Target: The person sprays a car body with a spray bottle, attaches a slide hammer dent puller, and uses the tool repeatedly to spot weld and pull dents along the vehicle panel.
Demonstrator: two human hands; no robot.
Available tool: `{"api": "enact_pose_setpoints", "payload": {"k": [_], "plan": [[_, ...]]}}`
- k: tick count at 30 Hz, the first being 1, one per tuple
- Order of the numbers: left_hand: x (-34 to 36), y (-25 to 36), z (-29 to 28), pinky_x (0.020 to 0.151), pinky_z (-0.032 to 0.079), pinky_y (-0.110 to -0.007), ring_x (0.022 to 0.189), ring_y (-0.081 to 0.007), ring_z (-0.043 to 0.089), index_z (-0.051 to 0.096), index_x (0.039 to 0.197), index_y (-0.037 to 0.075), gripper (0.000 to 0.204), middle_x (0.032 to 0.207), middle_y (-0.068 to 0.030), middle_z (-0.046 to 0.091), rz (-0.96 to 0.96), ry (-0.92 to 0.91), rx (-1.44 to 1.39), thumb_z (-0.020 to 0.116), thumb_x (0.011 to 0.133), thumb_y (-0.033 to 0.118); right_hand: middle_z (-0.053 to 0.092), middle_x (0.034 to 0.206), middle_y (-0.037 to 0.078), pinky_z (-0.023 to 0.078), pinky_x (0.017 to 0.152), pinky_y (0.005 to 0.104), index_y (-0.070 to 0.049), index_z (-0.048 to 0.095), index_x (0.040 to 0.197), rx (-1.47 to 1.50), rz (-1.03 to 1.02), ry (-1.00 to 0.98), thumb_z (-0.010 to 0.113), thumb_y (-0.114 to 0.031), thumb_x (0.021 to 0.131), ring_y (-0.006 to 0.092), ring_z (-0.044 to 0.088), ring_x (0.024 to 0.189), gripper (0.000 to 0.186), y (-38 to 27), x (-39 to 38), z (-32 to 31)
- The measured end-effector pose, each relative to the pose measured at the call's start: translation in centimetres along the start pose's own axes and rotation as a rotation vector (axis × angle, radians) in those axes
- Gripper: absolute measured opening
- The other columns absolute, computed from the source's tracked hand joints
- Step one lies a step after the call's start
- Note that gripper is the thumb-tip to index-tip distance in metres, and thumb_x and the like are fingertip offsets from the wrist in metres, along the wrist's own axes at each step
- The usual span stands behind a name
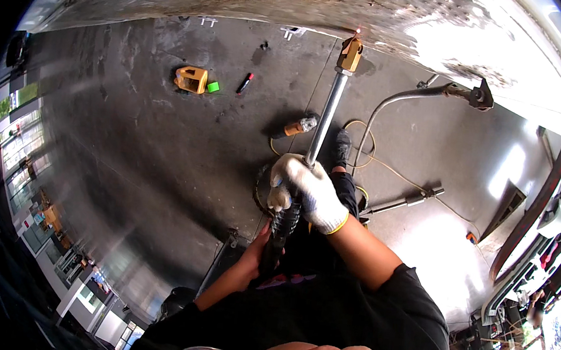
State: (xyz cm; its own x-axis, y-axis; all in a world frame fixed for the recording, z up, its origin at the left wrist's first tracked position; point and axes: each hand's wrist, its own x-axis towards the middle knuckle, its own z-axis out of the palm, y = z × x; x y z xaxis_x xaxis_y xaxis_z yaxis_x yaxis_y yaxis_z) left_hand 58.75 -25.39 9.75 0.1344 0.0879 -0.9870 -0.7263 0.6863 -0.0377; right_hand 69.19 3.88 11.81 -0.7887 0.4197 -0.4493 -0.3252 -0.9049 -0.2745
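Both my hands are on a long slide-hammer dent puller [329, 112] with a bright metal rod, a brass-coloured head and a dark lower handle. My right hand [312, 191], in a white knitted glove with a yellow cuff, is closed around the rod just above the handle. Lower down, my bare left hand [263, 246] grips the dark handle, its fingers partly hidden. The brass head [350, 55] points away from me at a scuffed, bare-metal vehicle panel [377, 12]. A small reddish glow shows at its tip, against the panel's lower edge.
On the concrete floor lie an orange angle grinder [296, 126] with a yellow cord, a cut yellow jug [192, 79], a green block [213, 87] and a marker [245, 83]. A curved cable [388, 104] reaches a clamp [480, 96] by the panel. Another rod tool [416, 199] lies right.
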Motion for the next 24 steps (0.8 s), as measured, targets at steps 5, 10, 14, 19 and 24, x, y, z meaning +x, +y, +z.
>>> {"api": "enact_pose_setpoints", "payload": {"k": [5,10,14,19,24], "plan": [[1.0,1.0,-0.3,0.048,0.056,-0.040,0.053,-0.0240,0.066,0.061,0.131,0.018,0.061,0.083,-0.0113,0.072,0.033,-0.005,0.124,0.043,0.108,0.072,0.061,0.068,0.004,0.058,0.062,0.0396,-0.003,0.061,0.102,-0.063,0.136,0.086,0.073,-0.027,0.106,0.0190,0.062,0.057,0.027,0.6,0.0,0.3],[1.5,1.1,-0.6,0.043,0.051,-0.039,0.048,-0.0233,0.062,0.050,0.149,0.034,0.051,0.074,-0.0083,0.065,0.010,0.104,0.224,0.045,0.109,0.064,0.061,0.066,0.005,0.058,0.061,0.0381,-0.007,0.062,0.092,-0.041,-0.219,0.241,0.070,-0.036,0.107,0.0195,0.063,0.057,0.034,-8.6,4.3,2.2],[3.1,-1.8,-5.2,0.043,0.052,-0.036,0.055,-0.0210,0.062,0.029,0.168,0.032,0.066,0.086,-0.0055,0.066,0.084,-0.050,-0.017,0.052,0.107,0.040,0.063,0.073,0.003,0.053,0.065,0.0334,-0.005,0.065,0.094,-0.442,0.046,-0.091,0.064,-0.034,0.110,0.0159,0.064,0.065,0.032,2.1,-0.7,-0.8],[-0.4,-5.7,-5.8,0.044,0.053,-0.037,0.056,-0.0213,0.064,0.039,0.155,0.028,0.054,0.083,-0.0061,0.067,0.104,0.070,0.050,0.048,0.107,0.051,0.065,0.076,0.002,0.050,0.065,0.0304,-0.002,0.068,0.096,-0.281,0.377,-0.084,0.060,-0.028,0.113,0.0110,0.060,0.065,0.032,9.6,-5.2,-1.2],[1.1,-0.9,-2.9,0.046,0.053,-0.037,0.057,-0.0216,0.065,0.048,0.142,0.025,0.051,0.081,-0.0067,0.067,0.110,0.065,0.090,0.045,0.107,0.061,0.065,0.076,0.006,0.051,0.056,0.0322,-0.002,0.066,0.096,-0.061,0.215,0.042,0.061,-0.029,0.113,0.0144,0.060,0.056,0.032,4.3,-1.2,0.4]]}}
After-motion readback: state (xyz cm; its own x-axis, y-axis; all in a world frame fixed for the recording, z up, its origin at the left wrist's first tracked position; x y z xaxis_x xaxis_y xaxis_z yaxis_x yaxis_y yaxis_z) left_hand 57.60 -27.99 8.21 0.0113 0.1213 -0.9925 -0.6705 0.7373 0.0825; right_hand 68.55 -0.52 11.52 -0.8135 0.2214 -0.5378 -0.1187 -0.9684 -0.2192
